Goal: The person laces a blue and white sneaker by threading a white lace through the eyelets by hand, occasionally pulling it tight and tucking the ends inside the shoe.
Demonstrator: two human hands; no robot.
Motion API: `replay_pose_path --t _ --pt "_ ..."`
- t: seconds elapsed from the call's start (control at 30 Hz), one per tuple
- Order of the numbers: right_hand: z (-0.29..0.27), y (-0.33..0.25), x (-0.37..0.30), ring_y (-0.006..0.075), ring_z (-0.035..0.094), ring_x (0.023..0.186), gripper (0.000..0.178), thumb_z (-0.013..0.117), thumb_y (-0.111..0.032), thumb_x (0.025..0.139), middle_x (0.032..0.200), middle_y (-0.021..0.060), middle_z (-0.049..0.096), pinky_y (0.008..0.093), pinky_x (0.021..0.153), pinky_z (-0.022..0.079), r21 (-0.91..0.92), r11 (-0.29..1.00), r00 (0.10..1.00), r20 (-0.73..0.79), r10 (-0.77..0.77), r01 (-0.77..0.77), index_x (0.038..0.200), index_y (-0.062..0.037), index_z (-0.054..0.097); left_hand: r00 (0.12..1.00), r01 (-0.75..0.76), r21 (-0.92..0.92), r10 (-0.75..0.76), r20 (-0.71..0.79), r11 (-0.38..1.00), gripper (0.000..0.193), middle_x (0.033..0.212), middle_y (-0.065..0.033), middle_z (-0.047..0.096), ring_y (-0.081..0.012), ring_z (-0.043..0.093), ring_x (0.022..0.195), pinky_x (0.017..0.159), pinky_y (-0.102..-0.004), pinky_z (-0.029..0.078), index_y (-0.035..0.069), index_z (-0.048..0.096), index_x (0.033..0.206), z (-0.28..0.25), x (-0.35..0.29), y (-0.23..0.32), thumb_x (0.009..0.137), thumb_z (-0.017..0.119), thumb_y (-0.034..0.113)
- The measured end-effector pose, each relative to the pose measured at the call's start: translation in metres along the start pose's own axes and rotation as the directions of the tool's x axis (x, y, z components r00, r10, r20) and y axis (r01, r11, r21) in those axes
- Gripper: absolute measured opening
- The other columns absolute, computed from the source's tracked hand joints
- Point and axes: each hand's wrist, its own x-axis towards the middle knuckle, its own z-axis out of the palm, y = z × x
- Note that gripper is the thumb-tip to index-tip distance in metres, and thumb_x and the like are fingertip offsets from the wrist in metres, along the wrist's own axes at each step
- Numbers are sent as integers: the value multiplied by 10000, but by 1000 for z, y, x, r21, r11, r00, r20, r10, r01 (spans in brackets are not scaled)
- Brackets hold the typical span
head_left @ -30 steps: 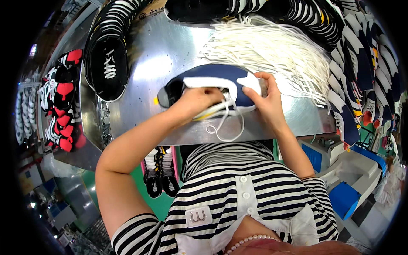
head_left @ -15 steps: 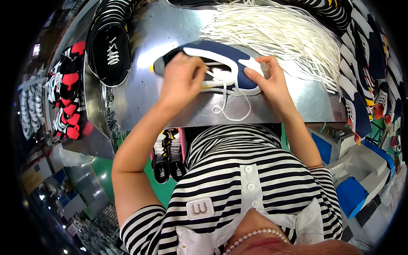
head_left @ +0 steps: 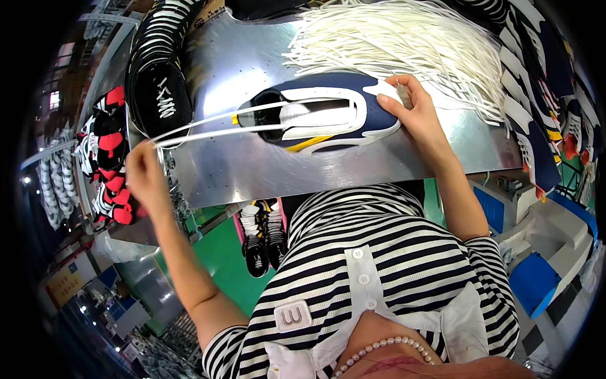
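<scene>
Since the earlier frame, the left hand (head_left: 145,174) had swung from over the shoe's opening out to the far left, past the worktop's edge, and the loose loop of lace was drawn out straight.

The navy-and-white shoe (head_left: 322,131) rested on the worktop (head_left: 214,170) in front of the person, its long axis running left to right, heel with a yellow tab to the left, toe to the right. Two strands of white lace (head_left: 221,133) ran leftward from its opening, over the heel end and nearly in line with the shoe, meeting at the left grip. Those fingers looked closed on the strands, though slightly blurred. The right hand (head_left: 416,114) was nearer the shoe, its grip clamped on the toe, thumb on top. So the shoe lay between the hands, the left well apart from it.

Beyond the shoe spread a pile of white laces (head_left: 391,54); a row of black shoes (head_left: 161,98) stood at left, and more navy-and-white shoes (head_left: 527,142) at right.
</scene>
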Motion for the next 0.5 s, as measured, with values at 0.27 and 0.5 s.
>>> replay_pose_path --t 0.27,0.5 --pt "0 -15 3 193 663 731 365 733 -375 829 875 67 693 286 649 514 -768 575 880 -31 -474 283 1017 -68 681 747 -167 -639 519 415 751 74 1219 -145 598 -257 597 971 850 -334 480 19 671 842 77 -16 178 782 711 36" --pt "29 -41 -14 76 544 724 196 707 -181 871 852 -1 612 214 633 437 107 961 954 138 -267 254 1017 -53 688 811 -374 -506 539 229 777 90 1055 -93 621 -243 585 950 782 -339 478 11 670 855 120 -23 196 783 719 33"
